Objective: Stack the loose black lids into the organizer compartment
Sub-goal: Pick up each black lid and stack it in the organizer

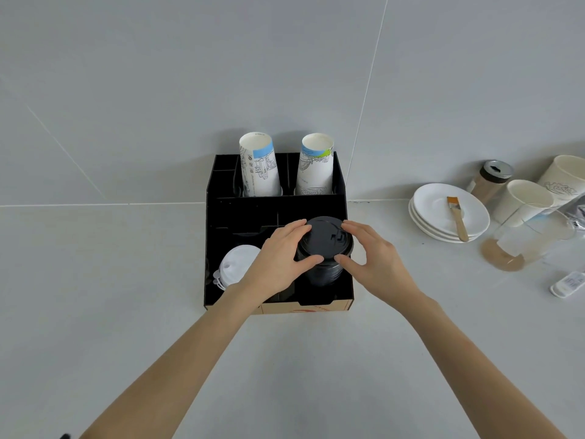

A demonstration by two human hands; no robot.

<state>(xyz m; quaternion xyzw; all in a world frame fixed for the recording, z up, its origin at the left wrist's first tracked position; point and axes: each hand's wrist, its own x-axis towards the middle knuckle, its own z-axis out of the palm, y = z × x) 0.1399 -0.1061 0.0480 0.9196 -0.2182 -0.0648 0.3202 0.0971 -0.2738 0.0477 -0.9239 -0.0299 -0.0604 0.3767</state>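
Observation:
A stack of black lids (324, 248) stands in the front right compartment of the black organizer (275, 205). My left hand (278, 261) grips the stack's left side, thumb at the front and fingers on the top rim. My right hand (373, 258) holds the right side the same way. The top lid shows its sip hole. Beside it, the front left compartment holds white lids (235, 264), partly hidden by my left wrist.
Two stacks of printed paper cups (258, 166) (316, 167) stand in the organizer's back row. To the right lie stacked white saucers (449, 213) with a brush (457, 218), a shaker jar (492, 180), paper cups (527, 201), a clear glass (528, 239) and a small white device (568, 283).

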